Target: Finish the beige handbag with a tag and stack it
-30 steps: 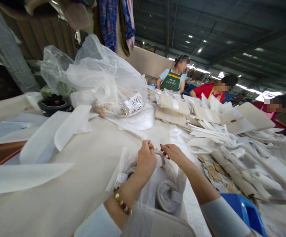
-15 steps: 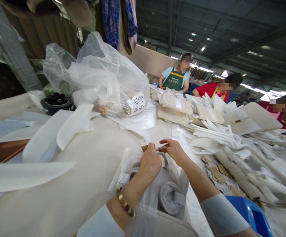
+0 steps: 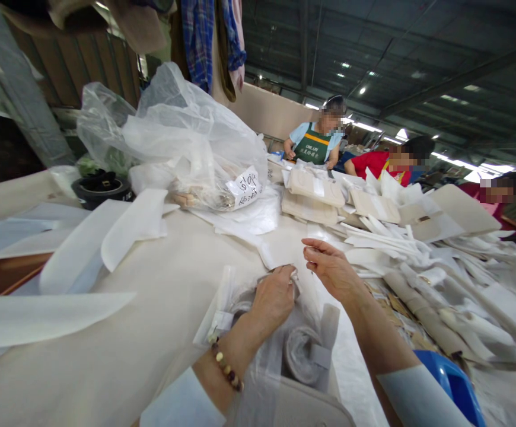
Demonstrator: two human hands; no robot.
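Observation:
My left hand [image 3: 274, 296] is curled shut, its fingers pinching the top edge of a clear plastic bag [image 3: 293, 338] that holds rolled whitish material. My right hand [image 3: 333, 268] is raised just to the right of it, with thumb and fingers drawn together in a pinch on something thin that I cannot make out. A beaded bracelet [image 3: 226, 367] sits on my left wrist. The two hands are a short gap apart above the cream-covered table [image 3: 151, 320].
A big crumpled plastic bag [image 3: 187, 142] with a handwritten label stands at the back. White fabric strips [image 3: 107, 237] lie left, beige pieces and white strips [image 3: 373, 225] pile right. Three people sit across the table. A blue stool [image 3: 454, 385] is at lower right.
My hands, touching at the fingertips before, have come apart: the right hand lifted and moved right, the left hand dropped onto the bag's edge.

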